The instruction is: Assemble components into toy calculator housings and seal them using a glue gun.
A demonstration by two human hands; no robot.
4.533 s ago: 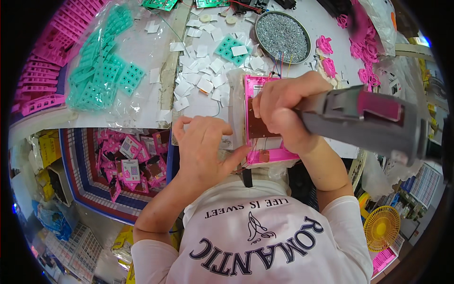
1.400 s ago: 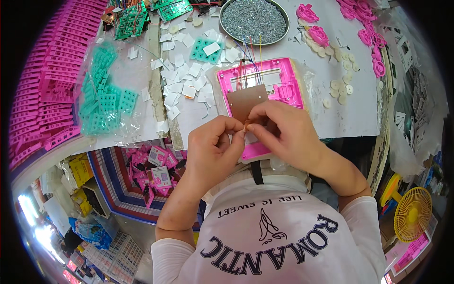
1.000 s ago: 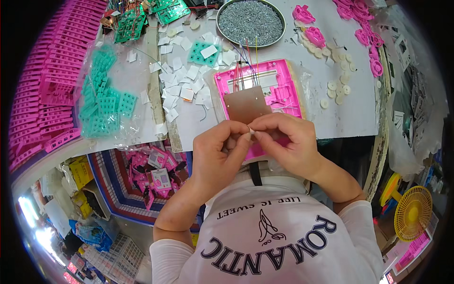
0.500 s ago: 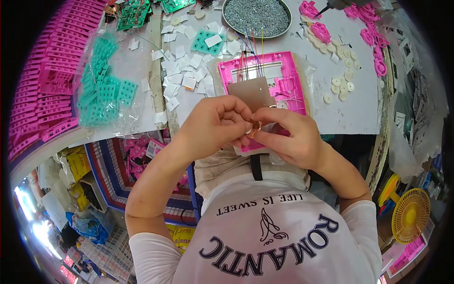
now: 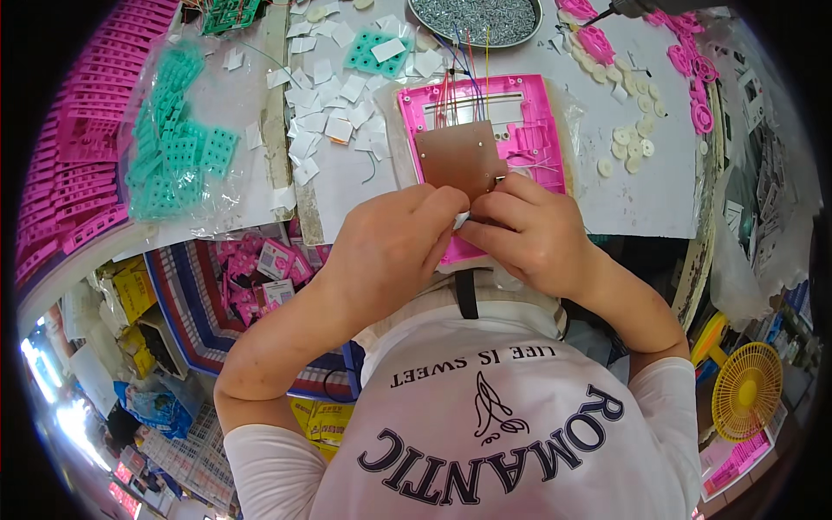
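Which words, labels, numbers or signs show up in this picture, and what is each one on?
I won't copy wording, but printing stands here:
White short-sleeved T-shirt: readable, bold dark lettering in a curved row, plus a smaller line.
Yellow plastic packages: print too small to read.
White-faced, flat pink plastic cases in the red-white-and-blue striped basket: print too small.

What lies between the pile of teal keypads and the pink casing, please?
In the head view, mostly scattered white pieces lie between the teal pile and the pink casing, plus a separate teal keypad farther from the person.
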